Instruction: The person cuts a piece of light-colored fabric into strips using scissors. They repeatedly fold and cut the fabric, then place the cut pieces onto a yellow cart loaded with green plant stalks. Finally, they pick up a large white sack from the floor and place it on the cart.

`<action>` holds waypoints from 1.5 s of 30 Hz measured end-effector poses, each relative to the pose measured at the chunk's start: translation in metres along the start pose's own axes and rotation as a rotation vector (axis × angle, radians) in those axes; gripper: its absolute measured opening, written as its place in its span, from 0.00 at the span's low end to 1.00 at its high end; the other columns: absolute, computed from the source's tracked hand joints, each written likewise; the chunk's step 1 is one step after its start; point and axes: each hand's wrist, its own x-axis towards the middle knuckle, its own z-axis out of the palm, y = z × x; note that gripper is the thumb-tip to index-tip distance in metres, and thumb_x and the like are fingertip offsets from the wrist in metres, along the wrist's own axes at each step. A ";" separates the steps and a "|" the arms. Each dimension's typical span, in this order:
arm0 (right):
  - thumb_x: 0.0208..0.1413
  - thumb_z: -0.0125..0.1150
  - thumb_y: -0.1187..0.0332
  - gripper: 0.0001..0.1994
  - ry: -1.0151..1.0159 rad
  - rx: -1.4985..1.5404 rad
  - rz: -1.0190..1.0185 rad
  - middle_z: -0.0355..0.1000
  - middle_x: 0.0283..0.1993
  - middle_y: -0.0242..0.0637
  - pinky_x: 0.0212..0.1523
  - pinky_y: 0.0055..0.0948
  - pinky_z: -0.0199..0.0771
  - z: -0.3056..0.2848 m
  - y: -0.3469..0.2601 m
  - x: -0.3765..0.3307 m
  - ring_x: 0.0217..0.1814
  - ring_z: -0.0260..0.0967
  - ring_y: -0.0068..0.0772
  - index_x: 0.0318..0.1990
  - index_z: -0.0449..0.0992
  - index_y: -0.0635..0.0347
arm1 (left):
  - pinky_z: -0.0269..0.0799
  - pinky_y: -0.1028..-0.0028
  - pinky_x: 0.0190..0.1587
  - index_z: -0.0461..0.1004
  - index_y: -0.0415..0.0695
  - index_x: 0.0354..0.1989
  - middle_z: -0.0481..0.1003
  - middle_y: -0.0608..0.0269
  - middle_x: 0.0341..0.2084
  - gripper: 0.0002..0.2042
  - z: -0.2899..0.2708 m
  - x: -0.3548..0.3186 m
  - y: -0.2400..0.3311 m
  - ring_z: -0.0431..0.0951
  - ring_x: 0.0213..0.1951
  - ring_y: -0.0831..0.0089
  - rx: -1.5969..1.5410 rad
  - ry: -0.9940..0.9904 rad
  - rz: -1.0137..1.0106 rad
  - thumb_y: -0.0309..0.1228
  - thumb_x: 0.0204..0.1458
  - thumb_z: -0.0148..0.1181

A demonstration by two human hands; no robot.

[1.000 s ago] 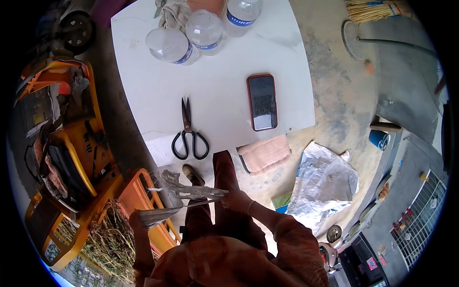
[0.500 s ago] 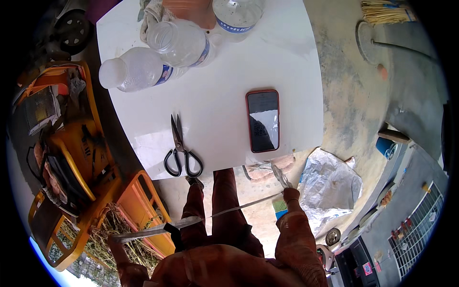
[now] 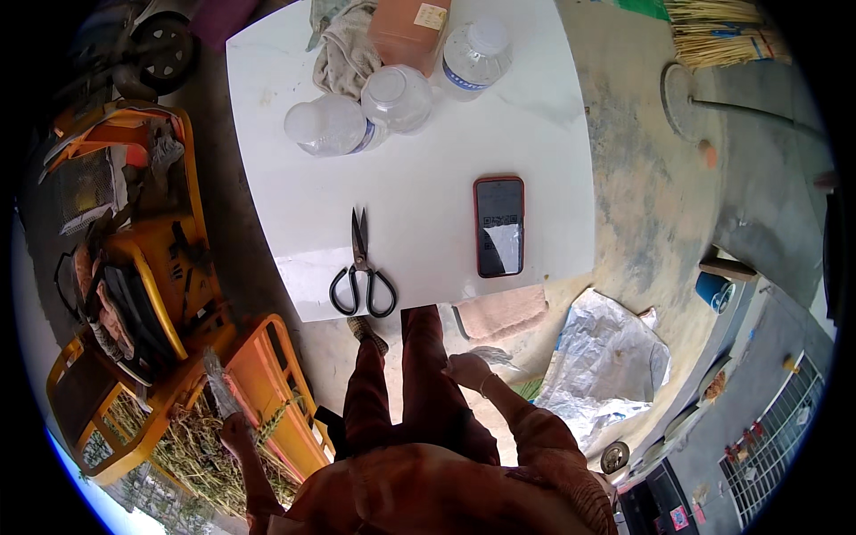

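Observation:
My left hand [image 3: 236, 432] is closed at the lower left, beside the orange chairs, with a crumpled clear plastic strip [image 3: 217, 379] sticking up from it. In front of my right leg, my right hand [image 3: 465, 367] is also closed, and a piece of thin clear plastic [image 3: 496, 357] trails from it to the right. No strip shows between the two hands. Black-handled scissors [image 3: 361, 267] lie on the white table [image 3: 419, 214] near its front edge, blades slightly apart. To their right rests a phone [image 3: 499, 226] in a red case.
Plastic bottles [image 3: 397, 98], a grey cloth [image 3: 346, 49] and a brown box [image 3: 406, 31] stand at the table's far end. Orange chairs [image 3: 165, 285] with dry plants [image 3: 192, 446] are at left. A silvery sheet [image 3: 606, 357] and a pinkish mat [image 3: 504, 314] lie on the floor.
The plastic strip stretched between my hands no longer spans them; each hand has plastic of its own. My right hand moved left toward my leg. The view shifted, showing more of the table's far end.

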 end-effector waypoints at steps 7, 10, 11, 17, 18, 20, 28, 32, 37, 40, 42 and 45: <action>0.42 0.65 0.64 0.13 0.079 0.635 -0.579 0.71 0.24 0.38 0.27 0.30 0.66 -0.031 -0.235 0.010 0.26 0.69 0.33 0.32 0.73 0.62 | 0.64 0.84 0.31 0.76 0.36 0.35 0.75 0.68 0.27 0.08 0.039 -0.054 0.188 0.69 0.28 0.86 -0.592 -0.623 -0.129 0.21 0.48 0.51; 0.42 0.64 0.66 0.13 0.068 0.713 -0.655 0.72 0.25 0.39 0.27 0.28 0.66 -0.034 -0.273 0.002 0.26 0.70 0.29 0.35 0.74 0.63 | 0.66 0.81 0.37 0.73 0.37 0.42 0.75 0.63 0.33 0.11 0.028 -0.061 0.216 0.70 0.34 0.81 -0.778 -0.646 -0.050 0.25 0.54 0.46; 0.42 0.64 0.67 0.13 0.061 0.724 -0.687 0.72 0.25 0.39 0.27 0.27 0.66 -0.035 -0.280 0.000 0.26 0.70 0.28 0.36 0.75 0.63 | 0.66 0.80 0.39 0.73 0.37 0.43 0.75 0.62 0.33 0.12 0.026 -0.064 0.219 0.71 0.35 0.80 -0.817 -0.636 -0.070 0.26 0.55 0.45; 0.45 0.61 0.72 0.05 0.070 0.776 -0.476 0.70 0.20 0.30 0.25 0.21 0.63 -0.020 -0.282 0.006 0.23 0.63 0.15 0.26 0.75 0.64 | 0.66 0.80 0.41 0.65 0.39 0.53 0.74 0.63 0.31 0.20 0.008 -0.069 0.213 0.71 0.36 0.77 -0.835 -0.701 -0.098 0.39 0.58 0.43; 0.46 0.61 0.72 0.04 0.071 0.922 -0.471 0.68 0.18 0.26 0.20 0.20 0.60 -0.020 -0.291 0.004 0.19 0.61 0.16 0.25 0.75 0.63 | 0.66 0.80 0.41 0.64 0.39 0.54 0.74 0.64 0.30 0.21 -0.009 -0.056 0.216 0.71 0.35 0.78 -0.767 -0.734 -0.100 0.41 0.58 0.43; 0.48 0.60 0.71 0.05 -0.153 1.180 -0.160 0.61 0.15 0.23 0.15 0.15 0.50 -0.044 -0.319 -0.009 0.15 0.53 0.11 0.28 0.75 0.63 | 0.63 0.83 0.34 0.64 0.40 0.54 0.71 0.69 0.25 0.22 -0.038 -0.042 0.216 0.67 0.30 0.83 -0.761 -0.700 0.055 0.43 0.56 0.47; 0.49 0.56 0.77 0.05 -0.379 1.251 -0.285 0.59 0.19 0.24 0.15 0.14 0.47 -0.051 -0.403 -0.036 0.16 0.48 0.11 0.35 0.71 0.66 | 0.66 0.84 0.32 0.73 0.40 0.38 0.72 0.72 0.23 0.13 -0.098 -0.050 0.181 0.69 0.29 0.86 -1.147 -0.557 -0.037 0.24 0.42 0.65; 0.49 0.59 0.73 0.09 -0.421 1.018 -0.431 0.61 0.18 0.22 0.14 0.14 0.46 -0.030 -0.443 -0.058 0.15 0.49 0.10 0.37 0.72 0.66 | 0.65 0.85 0.30 0.74 0.39 0.30 0.73 0.73 0.22 0.04 -0.125 -0.064 0.162 0.68 0.26 0.86 -1.335 -0.334 -0.078 0.22 0.46 0.61; 0.48 0.62 0.72 0.06 -0.207 0.393 -0.909 0.67 0.23 0.25 0.25 0.17 0.61 0.014 -0.498 -0.092 0.23 0.60 0.15 0.31 0.76 0.67 | 0.58 0.84 0.23 0.76 0.39 0.27 0.70 0.74 0.19 0.04 -0.152 -0.087 0.101 0.62 0.22 0.89 -1.240 -0.126 0.155 0.26 0.50 0.57; 0.50 0.60 0.72 0.05 -0.156 0.417 -1.061 0.67 0.23 0.26 0.23 0.16 0.58 0.058 -0.525 -0.104 0.22 0.58 0.13 0.32 0.76 0.65 | 0.56 0.85 0.21 0.76 0.40 0.28 0.69 0.76 0.17 0.07 -0.175 -0.109 0.069 0.61 0.20 0.90 -1.433 -0.004 -0.002 0.29 0.53 0.55; 0.53 0.57 0.70 0.07 -0.442 0.571 -0.887 0.66 0.22 0.26 0.20 0.14 0.54 0.088 -0.538 -0.116 0.21 0.55 0.12 0.29 0.74 0.64 | 0.52 0.86 0.19 0.75 0.43 0.25 0.66 0.78 0.15 0.09 -0.189 -0.121 0.047 0.58 0.18 0.91 -1.596 0.072 -0.051 0.31 0.54 0.53; 0.56 0.54 0.66 0.11 -0.692 0.449 -0.829 0.64 0.22 0.24 0.20 0.15 0.53 0.131 -0.549 -0.131 0.20 0.54 0.12 0.25 0.69 0.63 | 0.49 0.85 0.19 0.72 0.45 0.21 0.63 0.80 0.14 0.11 -0.176 -0.130 -0.012 0.55 0.17 0.91 -1.649 0.327 -0.090 0.31 0.54 0.53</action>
